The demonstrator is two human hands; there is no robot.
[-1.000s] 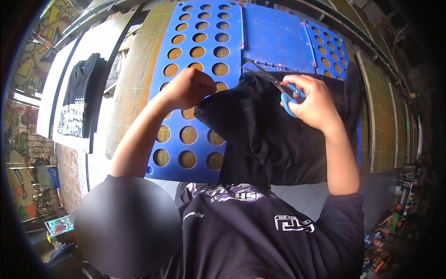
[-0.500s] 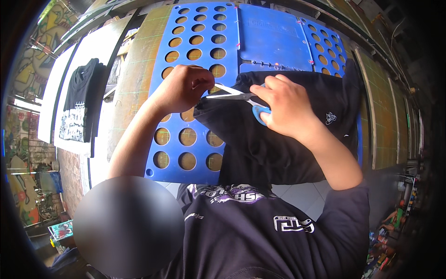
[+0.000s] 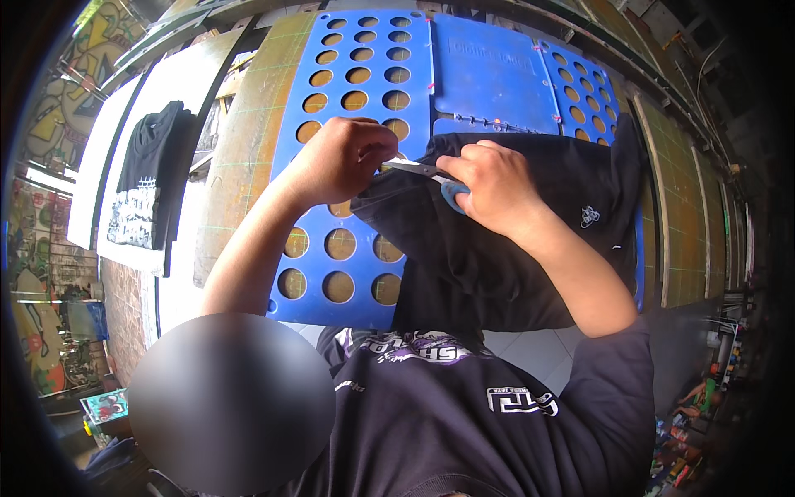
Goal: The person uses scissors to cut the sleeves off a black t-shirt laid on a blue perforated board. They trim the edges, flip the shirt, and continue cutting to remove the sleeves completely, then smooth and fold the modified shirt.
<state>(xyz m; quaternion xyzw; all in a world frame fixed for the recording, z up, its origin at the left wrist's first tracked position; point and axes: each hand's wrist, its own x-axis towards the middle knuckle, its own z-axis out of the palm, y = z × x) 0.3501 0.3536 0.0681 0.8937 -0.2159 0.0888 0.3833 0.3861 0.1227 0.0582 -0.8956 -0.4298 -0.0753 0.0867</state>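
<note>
A black shirt with a small white print lies spread over a blue folding board. My right hand grips scissors by their blue handles above the shirt. Their blades point left and are nearly together, with the tips right by the fingers of my left hand. That left hand is closed in a pinch at the shirt's left edge. What lies between its fingertips is hidden or too small to make out.
The board, with rows of round holes, rests on a brownish table panel. To the left, a folded black shirt with white print lies on a white board. Another brownish panel stands at the right.
The scissor blades have come together from a wider spread. My two hands have moved closer to each other, bringing the blades up against the left fingers. The view has shifted slightly.
</note>
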